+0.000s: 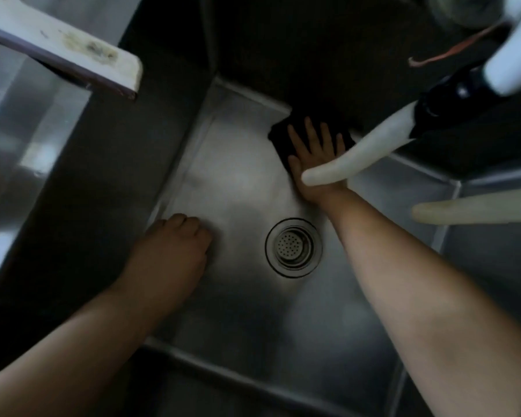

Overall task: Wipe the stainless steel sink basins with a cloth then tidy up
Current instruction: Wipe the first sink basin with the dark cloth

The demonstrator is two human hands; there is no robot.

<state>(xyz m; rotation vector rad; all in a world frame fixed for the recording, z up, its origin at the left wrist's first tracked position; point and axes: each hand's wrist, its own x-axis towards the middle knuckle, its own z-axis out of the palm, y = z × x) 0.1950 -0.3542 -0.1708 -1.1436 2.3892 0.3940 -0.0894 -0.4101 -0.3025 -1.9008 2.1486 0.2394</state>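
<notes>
I look straight down into a deep stainless steel sink basin [241, 182]. A dark cloth [278, 132] lies flat on the basin floor against the far wall. My right hand [313, 155] presses on it with straight, spread fingers. My left hand [175, 245] rests on the basin floor near the left wall, its fingers curled under and holding nothing. A round drain strainer [293, 247] sits in the floor between my two forearms.
A white hose spout [352, 158] hangs across my right wrist from a black fitting [451, 100]. A second pale hose [475, 209] lies at the right. A stained white board [73, 43] juts over the left rim. Another basin [18, 139] lies to the left.
</notes>
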